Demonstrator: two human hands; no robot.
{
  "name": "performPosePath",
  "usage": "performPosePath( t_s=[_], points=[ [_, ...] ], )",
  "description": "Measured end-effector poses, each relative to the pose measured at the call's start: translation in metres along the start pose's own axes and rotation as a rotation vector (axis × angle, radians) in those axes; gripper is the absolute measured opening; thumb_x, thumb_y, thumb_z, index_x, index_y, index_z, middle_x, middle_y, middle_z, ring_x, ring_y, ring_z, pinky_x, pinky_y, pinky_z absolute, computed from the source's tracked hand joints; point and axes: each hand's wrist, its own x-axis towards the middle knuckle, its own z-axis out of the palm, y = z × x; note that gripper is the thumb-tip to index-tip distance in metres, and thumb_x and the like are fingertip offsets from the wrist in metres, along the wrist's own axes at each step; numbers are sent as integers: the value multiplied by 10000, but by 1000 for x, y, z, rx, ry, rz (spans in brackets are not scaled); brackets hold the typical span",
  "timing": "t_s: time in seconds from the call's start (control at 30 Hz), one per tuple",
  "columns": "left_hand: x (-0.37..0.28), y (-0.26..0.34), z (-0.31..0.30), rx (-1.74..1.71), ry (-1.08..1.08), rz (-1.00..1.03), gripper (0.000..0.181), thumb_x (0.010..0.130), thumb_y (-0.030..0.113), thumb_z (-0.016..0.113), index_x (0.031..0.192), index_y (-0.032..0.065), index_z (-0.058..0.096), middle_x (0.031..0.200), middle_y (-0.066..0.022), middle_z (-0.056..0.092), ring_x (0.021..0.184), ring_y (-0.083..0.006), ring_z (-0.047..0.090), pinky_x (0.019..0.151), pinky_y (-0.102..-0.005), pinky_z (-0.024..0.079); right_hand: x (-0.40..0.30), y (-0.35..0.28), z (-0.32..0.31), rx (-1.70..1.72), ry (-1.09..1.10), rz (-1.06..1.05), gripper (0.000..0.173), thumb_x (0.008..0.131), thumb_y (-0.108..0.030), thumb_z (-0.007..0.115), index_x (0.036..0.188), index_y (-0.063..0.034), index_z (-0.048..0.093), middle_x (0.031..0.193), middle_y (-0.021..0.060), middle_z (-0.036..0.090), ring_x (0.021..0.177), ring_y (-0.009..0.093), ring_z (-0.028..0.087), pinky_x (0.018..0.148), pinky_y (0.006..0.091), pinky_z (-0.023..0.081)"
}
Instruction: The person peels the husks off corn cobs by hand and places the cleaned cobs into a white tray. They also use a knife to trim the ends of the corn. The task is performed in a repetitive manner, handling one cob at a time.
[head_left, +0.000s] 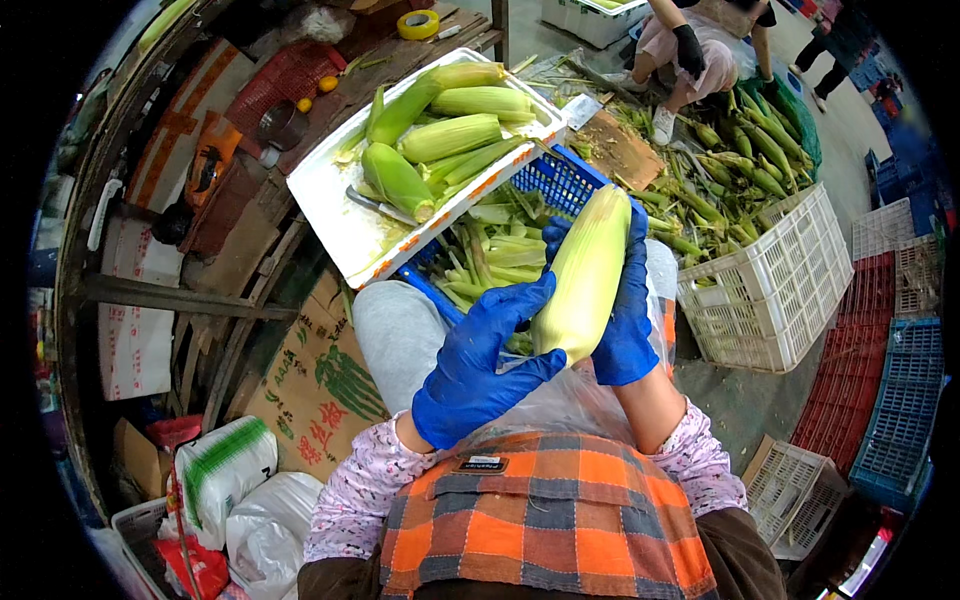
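An ear of corn in pale green husk (589, 274) is held between my two blue-gloved hands above my lap. My left hand (487, 356) grips its lower left side, fingers and thumb around the near end. Along its right side lies my right hand (628, 307), with some fingertips showing behind the ear. Ahead, a white foam box (322, 184) holds several husked ears (450, 139) and a knife (381, 205) with a curved blade. Beneath and beside the box, a blue plastic crate (566, 180) contains loose green husks (506, 251).
A white plastic crate (765, 300) stands at the right, beside a heap of corn and husks (705, 202). Beyond it sits another person (686, 60) in dark gloves. A wooden shelf frame (187, 296) and a printed cardboard sheet (322, 382) are at the left.
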Motion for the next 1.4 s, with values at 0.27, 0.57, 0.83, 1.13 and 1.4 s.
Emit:
performPosePath(
  t_s=[0.27,0.57,0.83,1.13,1.4],
  points=[
    [1,-13,-9,-143,-67,-82,605,813,23,658,1359,14,399,1372,-171,428,1252,-251,437,1028,-361,362,-3,-8,-1,-17,-118,41,639,852,-577,537,1174,-25,515,1015,159,632,854,233,636,769,355,545],
    [14,-7,-21,360,34,267,856,635,291,806,1360,54,417,1423,-183,358,1338,-369,304,1103,-461,224,7,39,9,130,-132,374,575,891,-539,504,1245,-86,505,1132,101,602,961,220,604,899,337,488],
    [-26,-49,-107,-964,723,-102,810,783,499,582,1343,-39,353,1300,-221,479,1218,-366,455,1060,-470,339,61,48,20,-1173,-170,182,392,928,-385,541,944,1,607,807,54,635,664,101,595,612,241,465],
    [-67,-116,-112,-1438,879,-316,843,829,639,494,1370,12,340,1267,-245,496,1121,-388,528,963,-543,416,240,194,29,-2333,-958,-807,428,783,-114,535,1207,-52,526,736,178,603,679,344,582,589,447,460],
    [-100,-145,-109,-1206,720,-418,798,855,586,483,1407,45,280,1377,-192,402,1226,-354,432,1041,-494,335,295,258,-8,-2426,-697,-1275,181,783,-99,493,884,9,597,565,111,521,531,243,526,483,393,397]
  ],
)
